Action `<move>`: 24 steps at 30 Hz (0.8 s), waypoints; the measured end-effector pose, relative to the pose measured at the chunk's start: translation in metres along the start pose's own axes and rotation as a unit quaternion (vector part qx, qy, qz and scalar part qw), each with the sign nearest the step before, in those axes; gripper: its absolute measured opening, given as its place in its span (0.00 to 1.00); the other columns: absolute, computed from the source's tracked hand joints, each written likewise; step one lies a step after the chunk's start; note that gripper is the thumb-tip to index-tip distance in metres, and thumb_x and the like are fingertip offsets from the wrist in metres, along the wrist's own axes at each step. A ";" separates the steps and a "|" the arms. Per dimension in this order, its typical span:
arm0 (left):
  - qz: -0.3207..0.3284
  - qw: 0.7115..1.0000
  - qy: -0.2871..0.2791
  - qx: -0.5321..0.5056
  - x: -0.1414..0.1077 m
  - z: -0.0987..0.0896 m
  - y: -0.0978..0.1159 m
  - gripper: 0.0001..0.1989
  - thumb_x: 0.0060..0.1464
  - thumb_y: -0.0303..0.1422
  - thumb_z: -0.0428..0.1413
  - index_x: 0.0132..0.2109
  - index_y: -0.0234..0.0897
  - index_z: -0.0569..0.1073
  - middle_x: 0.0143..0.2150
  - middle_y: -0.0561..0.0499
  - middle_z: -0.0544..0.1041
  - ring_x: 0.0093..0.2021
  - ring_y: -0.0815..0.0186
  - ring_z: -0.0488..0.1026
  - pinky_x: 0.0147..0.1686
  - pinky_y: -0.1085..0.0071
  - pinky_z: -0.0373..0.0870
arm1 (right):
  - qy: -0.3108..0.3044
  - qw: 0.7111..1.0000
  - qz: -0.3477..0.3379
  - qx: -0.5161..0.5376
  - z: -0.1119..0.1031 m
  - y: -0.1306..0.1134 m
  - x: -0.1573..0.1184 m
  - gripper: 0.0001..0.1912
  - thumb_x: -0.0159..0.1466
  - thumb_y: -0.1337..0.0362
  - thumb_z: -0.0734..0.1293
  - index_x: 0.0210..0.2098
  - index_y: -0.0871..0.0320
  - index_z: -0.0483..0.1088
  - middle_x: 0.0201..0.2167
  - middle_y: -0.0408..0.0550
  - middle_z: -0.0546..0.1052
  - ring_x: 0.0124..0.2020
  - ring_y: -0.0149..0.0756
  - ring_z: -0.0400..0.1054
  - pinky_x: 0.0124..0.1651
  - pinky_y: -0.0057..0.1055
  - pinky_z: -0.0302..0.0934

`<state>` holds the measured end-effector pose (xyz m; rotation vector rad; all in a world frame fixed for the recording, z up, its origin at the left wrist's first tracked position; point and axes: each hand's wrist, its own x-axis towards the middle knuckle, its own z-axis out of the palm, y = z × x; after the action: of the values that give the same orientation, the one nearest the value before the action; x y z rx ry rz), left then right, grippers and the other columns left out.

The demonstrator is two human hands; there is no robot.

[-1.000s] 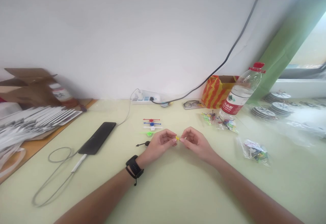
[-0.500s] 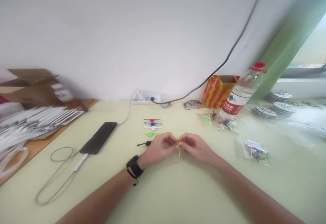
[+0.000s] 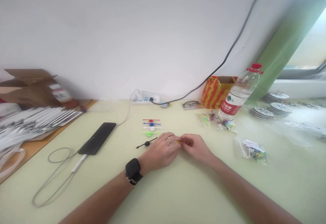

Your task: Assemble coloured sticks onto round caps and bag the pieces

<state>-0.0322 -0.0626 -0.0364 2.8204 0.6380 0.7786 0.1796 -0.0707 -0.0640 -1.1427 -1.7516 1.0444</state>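
My left hand (image 3: 163, 150), back turned up and a ring on one finger, is closed on a small yellow arrow spinner (image 3: 177, 141). The fingertips of my right hand (image 3: 196, 146) pinch the same piece from the other side. Most of the yellow piece is hidden by my fingers. Just left of my left hand lies a black arrow spinner (image 3: 147, 144), its right end close to my knuckles. Beyond it a green spinner (image 3: 149, 134), a white spinner (image 3: 152, 129), a blue spinner (image 3: 151, 124) and a red spinner (image 3: 151, 120) lie in a column.
Clear bags of spinner parts (image 3: 254, 151) lie on the right, near a water bottle (image 3: 235, 98) and a striped bag (image 3: 214, 91). A black phone (image 3: 98, 138) with its cable lies left. A power strip (image 3: 145, 98) and glasses (image 3: 191, 105) sit by the wall.
My left hand has rolled over so its back faces up, covering most of the yellow spinner that showed between my fingertips before. My right hand still pinches it.
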 end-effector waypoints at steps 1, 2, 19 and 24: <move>-0.006 1.000 0.001 -0.003 0.000 0.000 -0.002 0.11 0.66 0.26 0.49 0.46 0.41 0.75 0.51 0.42 0.78 0.53 0.51 0.72 0.51 0.53 0.69 | 0.004 1.000 0.004 -0.003 0.000 0.001 0.000 0.08 0.62 0.66 0.66 0.36 0.55 0.79 0.34 0.48 0.82 0.35 0.40 0.76 0.38 0.35 0.68; -0.011 1.000 0.002 -0.007 -0.001 0.001 -0.004 0.10 0.66 0.27 0.49 0.45 0.41 0.75 0.50 0.42 0.78 0.51 0.52 0.73 0.50 0.54 0.69 | 0.008 1.000 0.009 -0.004 0.000 0.002 0.001 0.08 0.62 0.65 0.66 0.36 0.55 0.79 0.34 0.48 0.82 0.35 0.40 0.76 0.37 0.35 0.68; -0.076 0.996 -0.010 0.043 -0.005 0.002 -0.017 0.16 0.60 0.22 0.50 0.50 0.40 0.75 0.39 0.46 0.79 0.43 0.55 0.74 0.41 0.61 0.65 | 0.031 0.999 0.009 -0.021 0.001 -0.004 -0.003 0.13 0.67 0.53 0.66 0.44 0.55 0.73 0.30 0.45 0.76 0.29 0.35 0.68 0.31 0.31 0.62; -0.092 0.994 -0.014 0.064 -0.003 0.002 -0.013 0.02 0.61 0.29 0.55 0.39 0.39 0.72 0.36 0.47 0.78 0.42 0.55 0.73 0.38 0.62 0.64 | 0.041 0.998 0.006 -0.046 0.002 -0.002 -0.003 0.10 0.67 0.55 0.65 0.41 0.55 0.73 0.27 0.44 0.74 0.28 0.35 0.67 0.31 0.31 0.62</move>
<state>-0.0384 -0.0526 -0.0423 2.8263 0.9606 0.6860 0.1778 -0.0742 -0.0630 -1.2372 -1.7458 0.9190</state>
